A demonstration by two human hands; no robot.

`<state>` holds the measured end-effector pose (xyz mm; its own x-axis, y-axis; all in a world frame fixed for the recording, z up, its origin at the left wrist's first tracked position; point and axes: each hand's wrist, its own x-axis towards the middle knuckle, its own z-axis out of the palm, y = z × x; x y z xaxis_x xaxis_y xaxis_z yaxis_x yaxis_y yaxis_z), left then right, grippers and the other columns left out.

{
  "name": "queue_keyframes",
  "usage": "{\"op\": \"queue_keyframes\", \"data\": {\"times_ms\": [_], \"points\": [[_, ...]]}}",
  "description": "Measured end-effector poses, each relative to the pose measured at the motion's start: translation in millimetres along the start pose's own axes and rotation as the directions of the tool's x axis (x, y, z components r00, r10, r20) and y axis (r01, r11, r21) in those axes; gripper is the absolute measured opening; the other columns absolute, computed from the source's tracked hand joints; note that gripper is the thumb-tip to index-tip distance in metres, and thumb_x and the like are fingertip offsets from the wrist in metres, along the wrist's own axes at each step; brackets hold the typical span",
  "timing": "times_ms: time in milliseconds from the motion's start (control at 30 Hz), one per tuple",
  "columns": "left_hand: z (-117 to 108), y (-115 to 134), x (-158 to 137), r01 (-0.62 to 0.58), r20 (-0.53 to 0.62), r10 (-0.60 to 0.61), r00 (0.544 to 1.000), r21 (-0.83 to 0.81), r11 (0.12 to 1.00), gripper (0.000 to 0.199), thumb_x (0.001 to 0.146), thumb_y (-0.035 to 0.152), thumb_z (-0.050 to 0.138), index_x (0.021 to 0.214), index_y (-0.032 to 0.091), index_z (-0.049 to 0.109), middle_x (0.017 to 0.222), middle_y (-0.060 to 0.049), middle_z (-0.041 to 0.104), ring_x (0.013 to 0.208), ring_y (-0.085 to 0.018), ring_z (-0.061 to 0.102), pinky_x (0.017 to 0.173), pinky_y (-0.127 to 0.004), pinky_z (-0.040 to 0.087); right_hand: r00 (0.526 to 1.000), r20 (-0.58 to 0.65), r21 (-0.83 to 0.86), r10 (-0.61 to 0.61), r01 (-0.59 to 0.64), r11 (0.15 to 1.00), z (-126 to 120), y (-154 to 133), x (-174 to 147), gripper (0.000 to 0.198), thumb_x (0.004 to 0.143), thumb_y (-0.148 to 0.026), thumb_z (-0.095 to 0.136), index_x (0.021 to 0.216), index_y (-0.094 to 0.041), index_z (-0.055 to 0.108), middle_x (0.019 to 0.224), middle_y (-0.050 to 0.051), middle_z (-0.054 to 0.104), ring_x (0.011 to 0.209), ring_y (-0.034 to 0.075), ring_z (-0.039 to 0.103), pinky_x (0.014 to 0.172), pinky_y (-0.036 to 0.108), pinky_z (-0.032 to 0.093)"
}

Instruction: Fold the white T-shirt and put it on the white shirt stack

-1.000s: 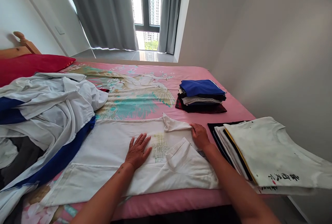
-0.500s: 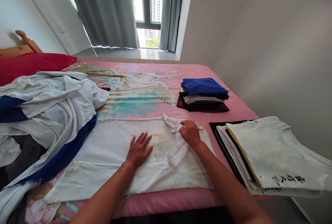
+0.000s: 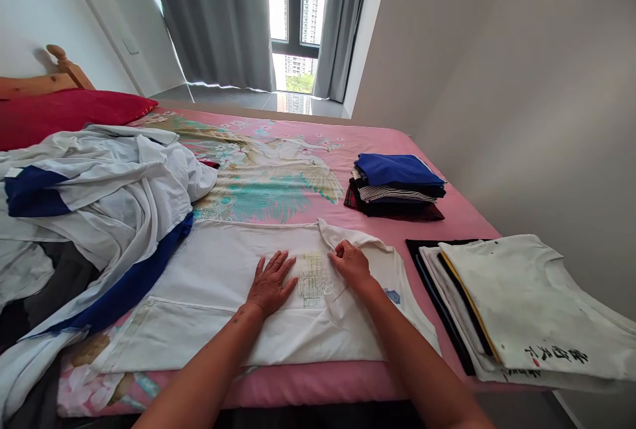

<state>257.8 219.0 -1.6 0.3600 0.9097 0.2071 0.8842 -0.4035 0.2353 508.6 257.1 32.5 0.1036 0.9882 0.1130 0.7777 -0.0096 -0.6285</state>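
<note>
A white T-shirt [image 3: 218,270] lies spread sideways on the bed in front of me, partly folded along its near side. It has a yellowish printed pattern near its middle and a small blue mark toward the right end. My left hand [image 3: 272,283] rests flat on the shirt with the fingers spread, just left of the print. My right hand [image 3: 350,263] is closed, pinching the shirt's fabric near the collar and sleeve folds, right of the print. The fingertips' exact hold is partly hidden by the knuckles.
A heap of white, blue and dark clothes [image 3: 124,184] lies at the left by a red pillow [image 3: 74,114]. Folded clothes topped in blue [image 3: 397,171] stand at the back right. Folded shirts [image 3: 521,296] sit at the bed's right edge. The bedsheet [image 3: 278,197] is pink and patterned.
My right hand has moved a little left and toward me, pulling shirt fabric along; the blue mark on the shirt now shows. My left hand stays flat on the shirt. The view has shifted slightly.
</note>
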Motion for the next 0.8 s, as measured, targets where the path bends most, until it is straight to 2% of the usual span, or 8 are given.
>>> {"op": "queue_keyframes", "data": {"times_ms": [100, 233, 367, 433, 533, 600, 700, 800], "points": [[-1, 0, -2, 0.006, -0.005, -0.006, 1.0, -0.006, 1.0, 0.051, 0.089, 0.048, 0.038, 0.136, 0.031, 0.043, 0.147, -0.003, 0.036, 0.137, -0.024, 0.029, 0.114, -0.049, 0.012, 0.999, -0.051, 0.032, 0.014, -0.013, 0.999, 9, -1, -6, 0.011, 0.075, -0.031, 0.052, 0.069, -0.022, 0.052, 0.068, -0.002, 0.061, 0.063, 0.014, 0.054, 0.057, 0.024, 0.032], [-4, 5, -7, 0.023, 0.027, -0.022, 0.999, -0.022, 0.999, 0.052, 0.089, 0.05, 0.036, 0.137, 0.031, 0.041, 0.148, -0.003, 0.035, 0.137, -0.023, 0.028, 0.114, -0.05, 0.011, 0.978, -0.178, 0.124, 0.11, -0.089, 0.988, 24, 4, -14, 0.017, 0.076, -0.038, 0.05, 0.081, -0.022, 0.054, 0.07, -0.001, 0.061, 0.066, 0.016, 0.054, 0.061, 0.025, 0.035], [-4, 6, -9, 0.025, 0.093, -0.022, 0.995, -0.039, 0.999, 0.056, 0.089, 0.054, 0.033, 0.141, 0.031, 0.035, 0.15, -0.004, 0.029, 0.14, -0.023, 0.023, 0.114, -0.052, 0.007, 0.972, -0.233, 0.045, 0.039, -0.029, 0.999, 39, 12, -19, 0.024, 0.075, -0.042, 0.05, 0.087, -0.021, 0.056, 0.073, 0.001, 0.061, 0.073, 0.019, 0.054, 0.066, 0.028, 0.036], [-7, -3, -6, -0.018, 0.145, 0.025, 0.989, -0.046, 0.999, 0.058, 0.088, 0.056, 0.032, 0.142, 0.033, 0.033, 0.151, -0.003, 0.026, 0.14, -0.023, 0.021, 0.113, -0.053, 0.003, 0.97, -0.239, 0.024, 0.032, -0.027, 0.999, 44, 16, -19, 0.021, 0.075, -0.038, 0.049, 0.085, -0.021, 0.056, 0.074, 0.002, 0.061, 0.073, 0.019, 0.053, 0.067, 0.028, 0.035], [-20, -42, 4, -0.02, 0.216, 0.024, 0.976, -0.018, 1.0, 0.057, 0.088, 0.058, 0.031, 0.141, 0.037, 0.032, 0.152, -0.002, 0.025, 0.14, -0.024, 0.021, 0.111, -0.057, -0.002, 0.966, -0.256, 0.019, 0.044, -0.04, 0.999, 48, 21, -19, 0.02, 0.075, -0.036, 0.048, 0.085, -0.021, 0.056, 0.075, 0.002, 0.062, 0.073, 0.019, 0.053, 0.068, 0.028, 0.036], [-33, -83, 13, 0.121, 0.235, -0.127, 0.964, 0.041, 0.992, 0.056, 0.089, 0.055, 0.03, 0.141, 0.035, 0.032, 0.153, -0.003, 0.024, 0.14, -0.025, 0.02, 0.11, -0.059, -0.001, 0.96, -0.277, 0.005, 0.04, -0.04, 0.999, 50, 23, -18, 0.02, 0.075, -0.036, 0.048, 0.085, -0.021, 0.056, 0.074, 0.002, 0.061, 0.073, 0.019, 0.053, 0.069, 0.029, 0.036], [-54, -149, 25, 0.353, 0.186, -0.376, 0.908, 0.147, 0.924, 0.053, 0.09, 0.048, 0.031, 0.14, 0.032, 0.034, 0.153, -0.005, 0.023, 0.141, -0.027, 0.017, 0.108, -0.06, 0.003, 0.953, -0.301, -0.011, 0.024, -0.029, 1.0, 53, 24, -18, 0.019, 0.075, -0.035, 0.048, 0.084, -0.021, 0.056, 0.073, 0.002, 0.061, 0.072, 0.019, 0.053, 0.069, 0.028, 0.036], [-72, -203, 37, 0.47, 0.119, -0.501, 0.857, 0.22, 0.855, 0.05, 0.09, 0.032, 0.031, 0.14, 0.025, 0.036, 0.152, -0.009, 0.025, 0.14, -0.027, 0.018, 0.108, -0.056, 0.014, 0.949, -0.315, -0.015, 0.022, -0.028, 0.999, 56, 24, -17, 0.018, 0.075, -0.035, 0.049, 0.084, -0.021, 0.057, 0.073, 0.002, 0.06, 0.071, 0.018, 0.052, 0.069, 0.028, 0.036]]}}
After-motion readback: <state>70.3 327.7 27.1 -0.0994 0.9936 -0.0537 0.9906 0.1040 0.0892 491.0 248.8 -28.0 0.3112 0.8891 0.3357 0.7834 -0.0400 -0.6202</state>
